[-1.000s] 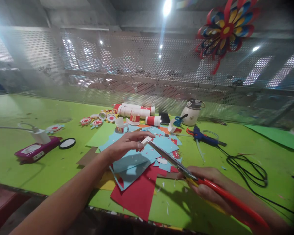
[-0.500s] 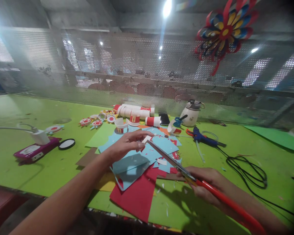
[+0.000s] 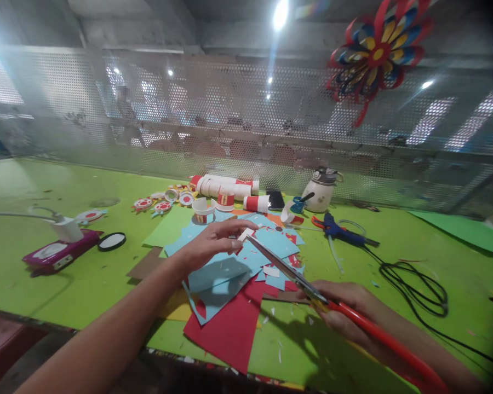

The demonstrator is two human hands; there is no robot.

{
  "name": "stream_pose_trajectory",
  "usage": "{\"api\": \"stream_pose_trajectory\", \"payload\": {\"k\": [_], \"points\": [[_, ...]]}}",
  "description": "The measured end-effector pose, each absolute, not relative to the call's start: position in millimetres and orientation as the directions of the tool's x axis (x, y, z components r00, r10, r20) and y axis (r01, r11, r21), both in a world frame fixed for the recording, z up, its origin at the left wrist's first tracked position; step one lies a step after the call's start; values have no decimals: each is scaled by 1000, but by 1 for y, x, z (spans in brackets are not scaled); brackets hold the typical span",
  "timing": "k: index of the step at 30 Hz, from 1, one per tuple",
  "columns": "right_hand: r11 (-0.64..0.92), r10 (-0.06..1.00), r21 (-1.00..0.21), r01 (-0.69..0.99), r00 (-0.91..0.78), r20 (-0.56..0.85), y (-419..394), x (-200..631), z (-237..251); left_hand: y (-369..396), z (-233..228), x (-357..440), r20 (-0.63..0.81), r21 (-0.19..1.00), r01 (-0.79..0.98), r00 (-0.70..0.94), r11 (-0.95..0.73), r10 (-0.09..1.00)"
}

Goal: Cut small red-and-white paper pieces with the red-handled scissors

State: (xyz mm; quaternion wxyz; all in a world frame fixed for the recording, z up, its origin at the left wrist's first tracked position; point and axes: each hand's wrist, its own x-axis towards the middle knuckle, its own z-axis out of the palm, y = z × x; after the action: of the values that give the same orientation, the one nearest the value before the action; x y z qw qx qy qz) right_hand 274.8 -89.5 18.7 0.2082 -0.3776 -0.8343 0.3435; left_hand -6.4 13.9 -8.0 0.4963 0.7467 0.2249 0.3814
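Note:
Between thumb and fingers, my left hand [image 3: 213,242] pinches a small white piece of paper [image 3: 245,234] with some red on its underside. My right hand [image 3: 345,306] grips red-handled scissors [image 3: 281,264], their blades pointing up and left. The blade tips are at the edge of the white piece; whether they bite into it I cannot tell. Below both hands lie overlapping light-blue paper sheets [image 3: 225,276], a red sheet [image 3: 230,334] and several small scraps [image 3: 271,271].
Behind the sheets are paper cups [image 3: 257,204], a stacked cup row [image 3: 225,187] and a jug [image 3: 319,191]. A blue glue gun [image 3: 339,230] with a coiled black cable [image 3: 414,287] lies right. A purple power strip [image 3: 61,251] sits left on the green table [image 3: 119,295].
Both hands and the scissors have barely moved. The lower corner of the blue sheet has shifted slightly, and a small red scrap now shows on it.

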Motion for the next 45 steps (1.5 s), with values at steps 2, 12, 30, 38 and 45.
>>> {"api": "stream_pose_trajectory", "payload": {"k": [2, 12, 30, 38, 45], "points": [[466, 772, -742, 482, -631, 75, -89, 276, 19, 13, -6, -6, 333, 914, -19, 608, -406, 721], [470, 770, -720, 511, -636, 51, -87, 280, 14, 12, -7, -5, 332, 920, -31, 591, -390, 735], [451, 785, -736, 505, -617, 57, -88, 279, 14, 9, -4, -3, 318, 930, -38, 581, -365, 749], [449, 780, -743, 496, -624, 55, -85, 278, 14, 10, -5, -4, 316, 932, -45, 591, -361, 742], [462, 796, -700, 544, -603, 57, -83, 284, 3, 10, -5, -4, 327, 927, -52, 592, -370, 736]]}}
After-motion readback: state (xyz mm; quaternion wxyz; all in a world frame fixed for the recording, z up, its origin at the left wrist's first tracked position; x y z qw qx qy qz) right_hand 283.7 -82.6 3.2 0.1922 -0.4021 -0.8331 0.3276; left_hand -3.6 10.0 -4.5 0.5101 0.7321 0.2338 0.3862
